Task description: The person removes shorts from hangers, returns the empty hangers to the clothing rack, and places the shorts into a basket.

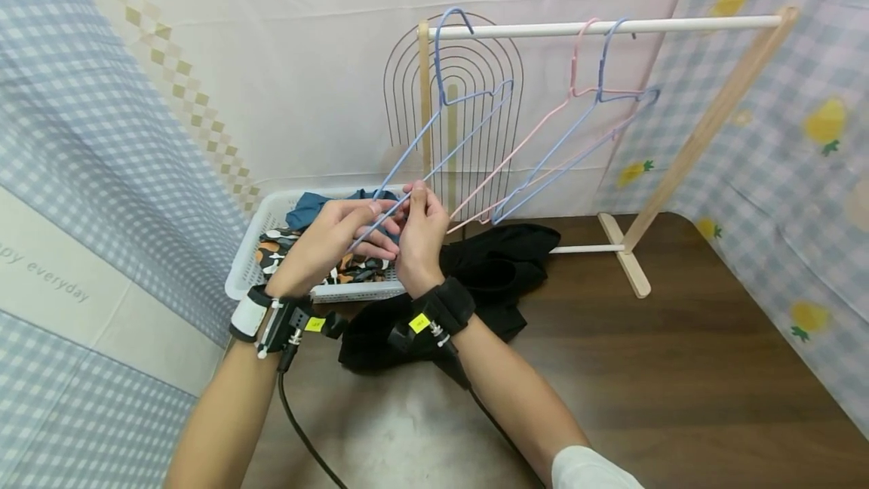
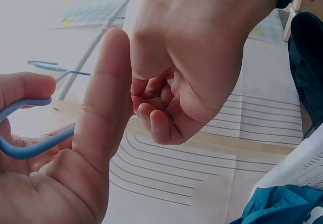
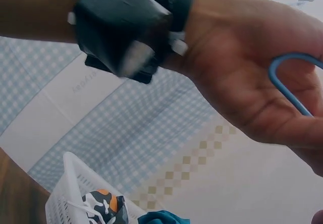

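A light-blue hanger (image 1: 407, 152) hooks over the left end of the white rail (image 1: 529, 29). My left hand (image 1: 330, 240) holds its near end, thumb against the curved bar. In the left wrist view the left hand (image 2: 65, 158) has its index finger raised straight beside the blue bend (image 2: 30, 151). Just right of it, my right hand (image 1: 422, 236) pinches the hanger's lower bar between thumb and fingers. Curled fingers show on the right hand (image 2: 186, 67) from the left wrist. In the right wrist view, the blue bend (image 3: 290, 90) crosses the left palm.
A pink hanger (image 1: 519, 146) and another blue hanger (image 1: 566, 146) hang further right. Below the hands, a white basket (image 1: 237, 274) holds teal cloth (image 1: 308, 206) and patterned cloth (image 1: 271, 247). Black garments (image 1: 495, 270) lie on the brown table (image 1: 679, 368) beside it.
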The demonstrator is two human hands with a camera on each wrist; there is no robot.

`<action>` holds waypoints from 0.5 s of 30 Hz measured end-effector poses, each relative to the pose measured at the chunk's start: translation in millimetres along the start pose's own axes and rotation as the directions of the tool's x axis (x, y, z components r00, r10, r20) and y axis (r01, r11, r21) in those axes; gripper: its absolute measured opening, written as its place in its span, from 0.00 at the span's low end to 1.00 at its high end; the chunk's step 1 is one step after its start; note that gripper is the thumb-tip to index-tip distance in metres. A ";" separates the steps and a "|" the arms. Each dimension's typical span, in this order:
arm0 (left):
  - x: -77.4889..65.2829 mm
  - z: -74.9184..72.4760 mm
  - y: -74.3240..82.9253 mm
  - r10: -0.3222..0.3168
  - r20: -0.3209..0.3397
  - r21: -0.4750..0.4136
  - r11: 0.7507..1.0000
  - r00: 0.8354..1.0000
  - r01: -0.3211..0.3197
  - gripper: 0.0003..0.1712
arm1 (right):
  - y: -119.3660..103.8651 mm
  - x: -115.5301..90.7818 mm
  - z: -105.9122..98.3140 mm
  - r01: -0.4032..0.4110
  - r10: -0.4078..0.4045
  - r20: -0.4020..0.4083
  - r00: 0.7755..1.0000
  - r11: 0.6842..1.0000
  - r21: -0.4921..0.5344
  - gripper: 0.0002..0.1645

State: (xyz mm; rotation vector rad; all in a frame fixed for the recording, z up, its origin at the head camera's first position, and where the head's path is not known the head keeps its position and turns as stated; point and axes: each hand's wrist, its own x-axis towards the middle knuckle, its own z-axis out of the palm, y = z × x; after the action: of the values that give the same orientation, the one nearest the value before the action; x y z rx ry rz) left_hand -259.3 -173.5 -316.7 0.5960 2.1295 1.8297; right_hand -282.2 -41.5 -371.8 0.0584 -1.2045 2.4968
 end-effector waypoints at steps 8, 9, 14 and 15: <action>12.3 -3.3 2.8 -0.032 0.010 -0.017 0.999 0.999 0.032 0.26 | 4.6 5.9 3.9 0.022 -0.022 -0.051 0.998 1.000 -0.004 0.16; 13.3 -4.0 3.0 -0.032 0.008 -0.021 0.999 0.999 0.032 0.26 | 5.0 6.7 4.5 0.021 -0.021 -0.051 0.999 1.000 -0.004 0.16; 20.8 -7.5 3.8 -0.020 0.016 -0.049 0.999 1.000 0.021 0.27 | 7.6 11.7 6.7 0.018 -0.018 -0.065 0.998 1.000 0.000 0.17; 22.5 -8.4 4.1 -0.019 0.023 -0.044 0.999 1.000 0.020 0.27 | 8.1 12.8 6.8 0.020 -0.020 -0.067 0.998 1.000 0.002 0.18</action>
State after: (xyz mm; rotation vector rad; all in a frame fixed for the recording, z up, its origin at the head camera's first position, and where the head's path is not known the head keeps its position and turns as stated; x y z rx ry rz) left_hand -282.4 -169.7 -309.9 0.5810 2.0677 1.8462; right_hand -297.7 -47.4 -371.0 -0.0124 -1.1685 2.4629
